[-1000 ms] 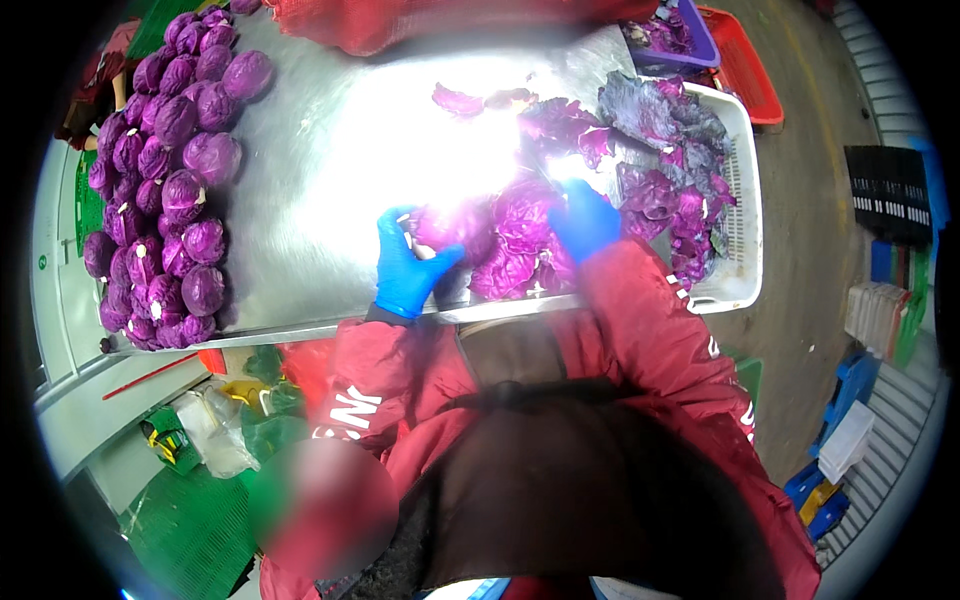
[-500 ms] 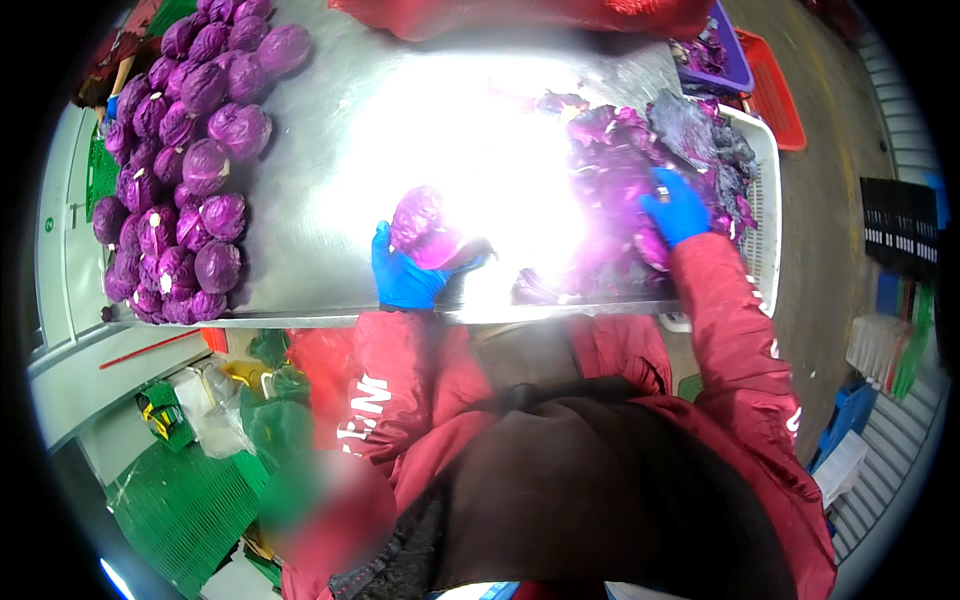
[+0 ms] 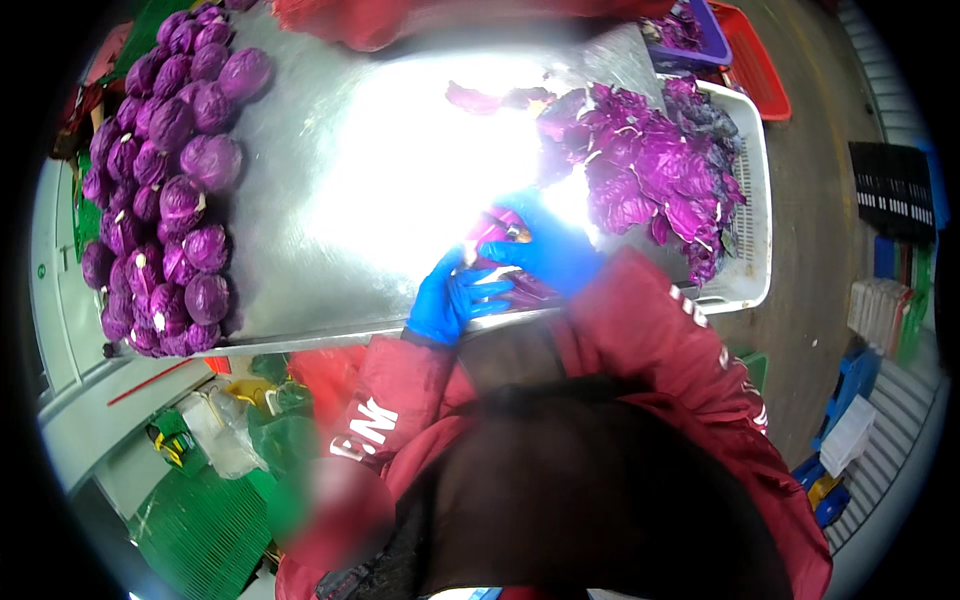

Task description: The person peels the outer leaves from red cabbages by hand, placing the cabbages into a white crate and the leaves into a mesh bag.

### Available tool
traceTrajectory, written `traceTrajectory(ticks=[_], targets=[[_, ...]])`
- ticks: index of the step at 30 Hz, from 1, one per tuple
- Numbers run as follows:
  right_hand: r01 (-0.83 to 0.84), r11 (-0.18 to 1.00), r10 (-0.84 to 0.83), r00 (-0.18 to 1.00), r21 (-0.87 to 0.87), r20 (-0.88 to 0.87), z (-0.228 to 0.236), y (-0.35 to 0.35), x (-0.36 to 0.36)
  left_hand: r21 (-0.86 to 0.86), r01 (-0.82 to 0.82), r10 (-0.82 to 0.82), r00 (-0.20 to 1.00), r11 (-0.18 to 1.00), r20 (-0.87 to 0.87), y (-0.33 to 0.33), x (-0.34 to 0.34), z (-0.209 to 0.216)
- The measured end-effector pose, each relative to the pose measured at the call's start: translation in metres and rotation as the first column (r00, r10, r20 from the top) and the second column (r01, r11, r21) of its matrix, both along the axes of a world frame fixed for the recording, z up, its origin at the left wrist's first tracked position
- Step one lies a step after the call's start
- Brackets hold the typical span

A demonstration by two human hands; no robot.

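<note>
Purple cabbage [image 3: 490,229], one head partly hidden, sits at the steel table's [image 3: 290,215] near edge between two blue-gloved hands. The left hand's [image 3: 450,300] fingers are apart; whether the right hand's [image 3: 550,248] clamp it, I can't tell. Over twenty cabbages [image 3: 171,125] crowd leftward; one white basket [image 3: 760,210] stands rightward.

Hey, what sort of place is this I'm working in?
Probably a vegetable packing or prep room: purple cabbages are heaped on a metal table, and loose leaves are piled by a white crate.
</note>
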State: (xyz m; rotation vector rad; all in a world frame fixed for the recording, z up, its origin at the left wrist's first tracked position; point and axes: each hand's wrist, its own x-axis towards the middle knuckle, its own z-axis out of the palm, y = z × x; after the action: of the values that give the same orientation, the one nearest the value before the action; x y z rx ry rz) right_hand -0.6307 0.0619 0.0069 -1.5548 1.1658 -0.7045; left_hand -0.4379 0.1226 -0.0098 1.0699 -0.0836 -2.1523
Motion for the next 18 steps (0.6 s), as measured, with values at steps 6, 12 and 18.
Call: traceTrajectory(ticks=[6, 12, 18], targets=[[-0.002, 0.968, -0.047, 0.981, 0.252, 0.188, -0.03, -0.043, -0.032, -0.386, 0.726, 0.431, 0.136, 0.57, 0.892, -0.032, -0.027, 0.003], [0.246, 0.969, -0.244, 0.945, -0.016, -0.219, -0.019, -0.053, -0.054, -0.457, 0.567, 0.169, 0.486, 0.686, 0.857, -0.08, -0.069, 0.015], [0.046, 0.997, -0.002, 0.809, 0.061, -0.587, 0.027, -0.014, -0.055, -0.455, 0.701, 0.42, 0.24, 0.549, 0.875, -0.089, -0.088, 0.011]])
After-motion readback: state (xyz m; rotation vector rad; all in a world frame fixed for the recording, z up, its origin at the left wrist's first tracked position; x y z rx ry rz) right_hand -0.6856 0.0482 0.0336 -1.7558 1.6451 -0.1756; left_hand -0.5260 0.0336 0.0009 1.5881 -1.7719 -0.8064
